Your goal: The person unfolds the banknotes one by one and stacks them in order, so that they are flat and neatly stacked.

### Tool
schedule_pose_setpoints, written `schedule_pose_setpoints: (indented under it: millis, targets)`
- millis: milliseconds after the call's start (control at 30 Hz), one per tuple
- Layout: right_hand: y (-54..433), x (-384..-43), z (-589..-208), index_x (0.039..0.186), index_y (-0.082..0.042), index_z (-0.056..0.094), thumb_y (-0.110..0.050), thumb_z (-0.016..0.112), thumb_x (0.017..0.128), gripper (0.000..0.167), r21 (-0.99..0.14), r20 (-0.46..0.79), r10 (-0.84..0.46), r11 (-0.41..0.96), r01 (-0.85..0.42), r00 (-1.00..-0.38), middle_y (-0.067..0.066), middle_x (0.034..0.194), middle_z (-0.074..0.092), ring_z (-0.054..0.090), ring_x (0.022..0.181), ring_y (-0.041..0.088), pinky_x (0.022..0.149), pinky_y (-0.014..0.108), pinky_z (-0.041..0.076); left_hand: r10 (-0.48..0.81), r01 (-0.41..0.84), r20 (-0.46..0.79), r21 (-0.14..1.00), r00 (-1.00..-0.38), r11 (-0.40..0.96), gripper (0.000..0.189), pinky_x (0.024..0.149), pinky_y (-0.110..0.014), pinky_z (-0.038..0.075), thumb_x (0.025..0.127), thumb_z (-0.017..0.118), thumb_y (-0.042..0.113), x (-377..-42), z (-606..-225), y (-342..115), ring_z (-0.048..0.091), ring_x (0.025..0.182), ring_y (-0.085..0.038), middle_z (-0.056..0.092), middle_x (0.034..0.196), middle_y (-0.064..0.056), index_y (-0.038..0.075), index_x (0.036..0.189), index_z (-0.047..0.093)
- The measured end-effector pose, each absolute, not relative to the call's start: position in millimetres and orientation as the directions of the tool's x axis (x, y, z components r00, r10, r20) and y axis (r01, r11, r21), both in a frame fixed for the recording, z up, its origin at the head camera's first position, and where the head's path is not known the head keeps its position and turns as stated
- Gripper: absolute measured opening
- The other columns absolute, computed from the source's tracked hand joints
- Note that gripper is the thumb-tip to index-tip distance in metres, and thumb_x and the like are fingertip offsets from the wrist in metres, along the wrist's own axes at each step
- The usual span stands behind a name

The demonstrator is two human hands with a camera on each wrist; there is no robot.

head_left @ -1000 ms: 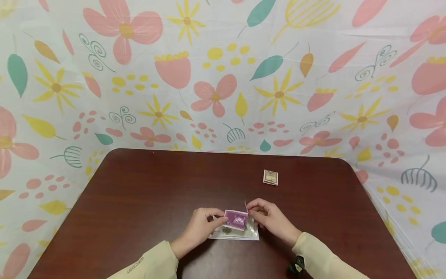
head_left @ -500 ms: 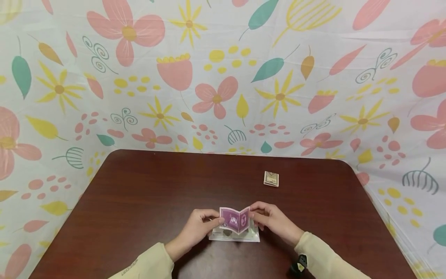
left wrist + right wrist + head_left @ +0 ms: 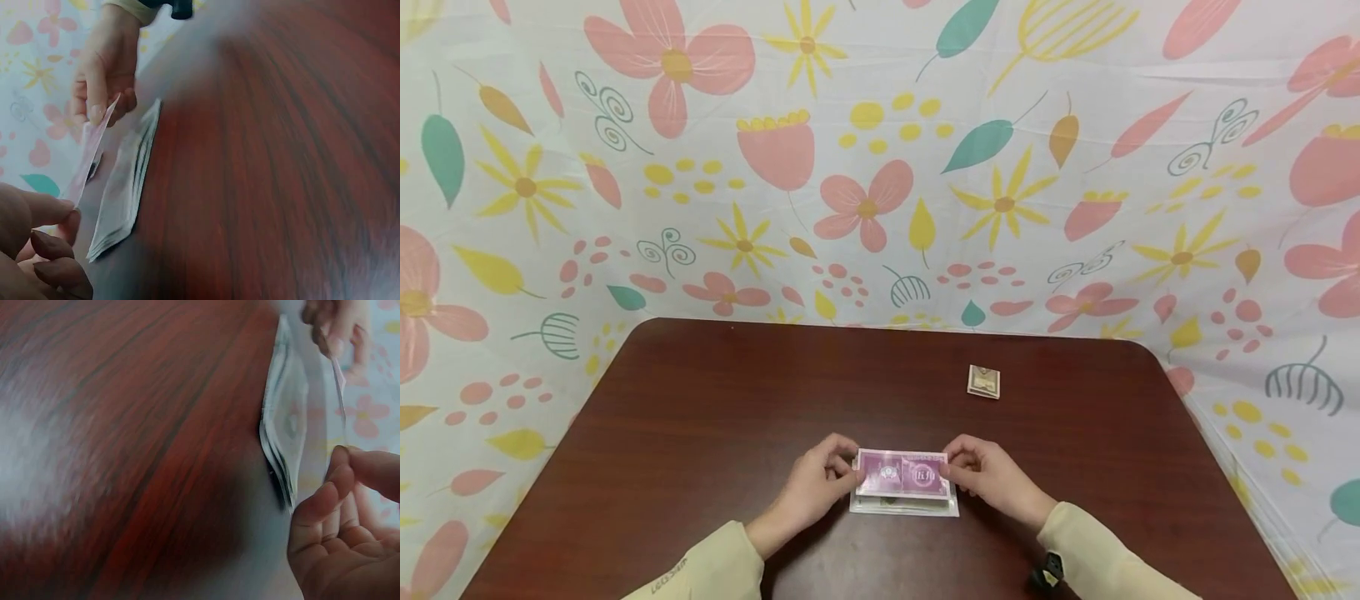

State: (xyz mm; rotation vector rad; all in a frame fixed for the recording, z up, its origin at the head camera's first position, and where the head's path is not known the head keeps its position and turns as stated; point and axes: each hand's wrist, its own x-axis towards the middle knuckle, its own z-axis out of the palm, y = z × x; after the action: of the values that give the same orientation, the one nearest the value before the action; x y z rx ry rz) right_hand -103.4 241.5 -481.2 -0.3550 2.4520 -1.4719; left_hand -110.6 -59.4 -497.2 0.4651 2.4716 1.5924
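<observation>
A purple banknote [image 3: 901, 473] is stretched flat between both hands in the head view, a fold line down its middle. My left hand [image 3: 817, 477] pinches its left end between thumb and fingers. At the opposite end, my right hand [image 3: 991, 475] pinches it the same way. Both wrist views show the banknote [image 3: 94, 150] edge-on, raised above a thin stack of flat, pale pieces in clear sleeves [image 3: 122, 190]. That stack [image 3: 904, 507] lies on the table just below, mostly covered by the banknote in the head view.
Farther back and to the right, a small folded brownish paper bundle [image 3: 983, 382] lies on the dark wooden table [image 3: 760, 392]. A white cloth with a floral print [image 3: 865, 117] hangs behind the table.
The purple banknote was folded, its right part standing up; the hands have drawn apart and unfolded it flat. My left hand has shifted left.
</observation>
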Motion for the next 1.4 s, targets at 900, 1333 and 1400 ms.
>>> schedule_pose_setpoints:
  millis: [900, 1333, 1400]
  targets:
    - [220.4, -100.0, -483.9, 0.088, -0.011, 0.065, -0.003, 0.076, 0.091, 0.013, -0.660, -0.050, -0.329, 0.719, -0.217, -0.943, -0.009, 0.072, 0.059, 0.049, 0.064, 0.000, 0.059, 0.022, 0.045, 0.507, 0.465, 0.153, 0.675, -0.848, 0.574, 0.010, 0.064, -0.023, 0.049, 0.090, 0.077, 0.001, -109.8, -503.6, -52.3, 0.057, 0.069, -0.001, 0.063, 0.079, 0.004, 0.009, 0.092, 0.071]
    - [229.4, -110.6, -477.1, 0.084, -0.017, 0.066, -0.010, 0.078, 0.091, 0.015, -0.617, -0.063, -0.361, 0.747, -0.248, -0.930, -0.011, 0.066, 0.054, 0.046, 0.059, 0.000, 0.056, 0.023, 0.041, 0.502, 0.456, 0.100, 0.596, -0.859, 0.661, 0.008, 0.056, -0.024, 0.042, 0.092, 0.081, 0.018, -111.0, -502.4, -57.7, 0.048, 0.064, -0.001, 0.056, 0.081, 0.011, 0.020, 0.096, 0.074]
    - [235.2, -114.7, -476.8, 0.083, -0.017, 0.066, -0.011, 0.079, 0.090, 0.016, -0.614, -0.079, -0.351, 0.755, -0.232, -0.933, -0.011, 0.066, 0.056, 0.047, 0.060, 0.001, 0.057, 0.023, 0.041, 0.507, 0.455, 0.093, 0.600, -0.857, 0.659, 0.008, 0.057, -0.024, 0.042, 0.092, 0.081, 0.019, -111.0, -502.9, -57.6, 0.049, 0.065, 0.000, 0.057, 0.082, 0.011, 0.020, 0.098, 0.075]
